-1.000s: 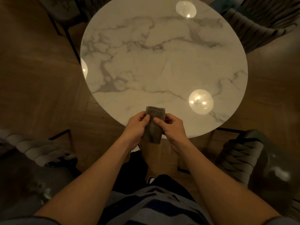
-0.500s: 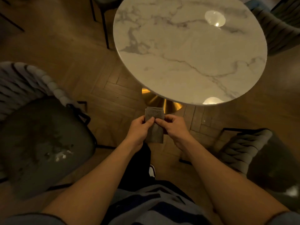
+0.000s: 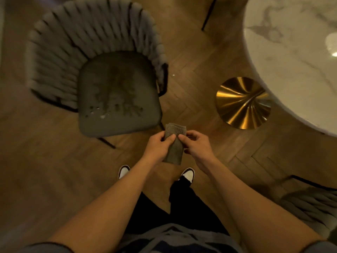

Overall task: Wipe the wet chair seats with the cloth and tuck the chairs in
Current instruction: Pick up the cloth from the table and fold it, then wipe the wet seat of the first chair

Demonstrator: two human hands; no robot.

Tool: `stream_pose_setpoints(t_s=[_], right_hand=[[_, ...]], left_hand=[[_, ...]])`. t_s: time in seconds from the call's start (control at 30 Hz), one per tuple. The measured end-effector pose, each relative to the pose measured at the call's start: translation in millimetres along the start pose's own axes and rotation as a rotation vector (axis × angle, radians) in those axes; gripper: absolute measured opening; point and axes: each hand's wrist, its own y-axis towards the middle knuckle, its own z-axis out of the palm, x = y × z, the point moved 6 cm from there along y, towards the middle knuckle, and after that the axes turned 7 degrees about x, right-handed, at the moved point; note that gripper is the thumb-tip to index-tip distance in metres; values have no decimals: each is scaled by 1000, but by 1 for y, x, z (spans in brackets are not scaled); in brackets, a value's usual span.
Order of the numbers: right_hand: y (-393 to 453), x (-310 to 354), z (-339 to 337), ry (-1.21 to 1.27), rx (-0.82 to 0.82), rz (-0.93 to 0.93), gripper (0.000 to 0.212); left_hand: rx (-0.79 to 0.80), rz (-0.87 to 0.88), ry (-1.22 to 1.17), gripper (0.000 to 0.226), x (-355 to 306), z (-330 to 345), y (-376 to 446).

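A folded grey-brown cloth (image 3: 174, 143) hangs between my two hands in front of my body. My left hand (image 3: 159, 146) grips its left edge and my right hand (image 3: 197, 146) pinches its right edge. Just left of and beyond the cloth stands a grey chair (image 3: 102, 44) with a woven curved back. Its dark seat (image 3: 118, 95) shows wet patches and droplets near the front. The chair stands pulled out from the table, and both hands are just off its front right corner, not touching it.
The round marble table (image 3: 299, 57) fills the upper right, over its gold base (image 3: 242, 103). A second woven chair (image 3: 313, 203) shows at the lower right edge. Another chair's black leg (image 3: 208, 17) stands at the top. Wooden herringbone floor lies all around my shoes (image 3: 187, 175).
The view has swung left and down, away from the table and onto the wet chair, which now stands in front of me. Both hands still hold the cloth the same way.
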Motion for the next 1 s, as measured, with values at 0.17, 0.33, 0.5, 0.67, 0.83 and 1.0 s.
stream_pose_setpoints(t_s=[0.17,0.33,0.5,0.67,0.83,1.0], right_hand=[[30,-2,111,-110,158,36,6],[56,-9,188,-263,226,77,26],[94,-30,205,-501,163,50,28],[145,-47,191,-777,177,41,37],[207,-54,154,-699,40,47,56],[252,-60,123,-638,-138,77,68]], left_hand=[[-131,-25,-23,12,38,-110,-9],[-282,-18,103,10,70,-217,-9],[-429,-49,285,27,104,-317,5],[-590,-165,453,15,147,-392,37],[-746,-208,589,17,177,-431,71],[-864,-213,564,20,201,-435,106]])
